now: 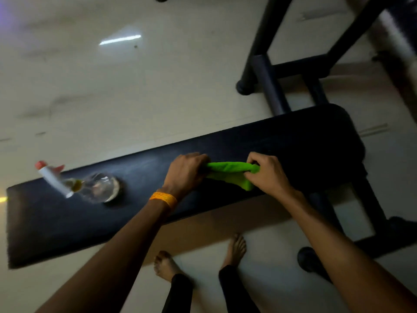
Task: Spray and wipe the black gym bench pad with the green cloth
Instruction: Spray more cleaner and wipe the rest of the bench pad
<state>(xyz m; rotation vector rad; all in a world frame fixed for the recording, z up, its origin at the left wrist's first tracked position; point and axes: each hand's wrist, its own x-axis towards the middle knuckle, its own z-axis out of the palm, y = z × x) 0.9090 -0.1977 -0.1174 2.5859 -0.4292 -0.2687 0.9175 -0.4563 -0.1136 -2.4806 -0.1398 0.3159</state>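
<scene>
Both hands, left hand [188, 169] and right hand [267, 171], grip the bunched green cloth [232, 173] on the bench pad [304, 141]; spreading it flat should wipe better.

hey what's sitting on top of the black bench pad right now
On the bench pad: a clear spray bottle near its left end, and the green cloth bunched between the left hand and right hand. The pad beneath them is hidden.
</scene>
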